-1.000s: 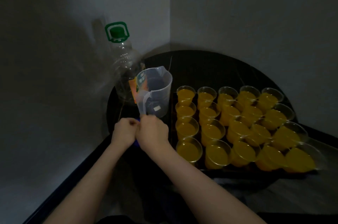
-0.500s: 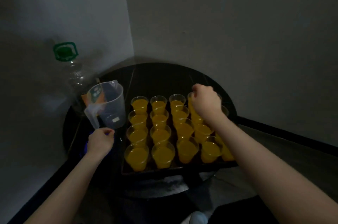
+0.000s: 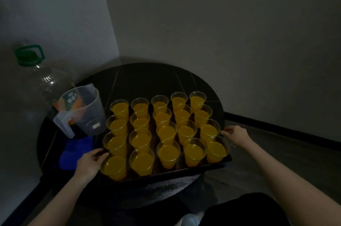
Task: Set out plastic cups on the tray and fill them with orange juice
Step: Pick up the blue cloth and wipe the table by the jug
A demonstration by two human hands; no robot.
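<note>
1. Fingers of the left hand (image 3: 88, 161) curl at the tray (image 3: 166, 177)'s left edge; whether they grip it, I cannot tell.
2. The right hand (image 3: 237, 134)'s fingers, loosely bent, reach the tray's right edge.
3. Filled plastic cups (image 3: 162, 131) crowd the tray on the round table (image 3: 147, 78).
4. A clear jug (image 3: 83, 111) and large bottle (image 3: 39, 81) stand left.

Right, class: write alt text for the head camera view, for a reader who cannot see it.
A person's left hand and right hand are at opposite sides of a dark tray carrying twenty clear cups of orange juice on a round black table. An empty jug and large bottle stand left.
</note>
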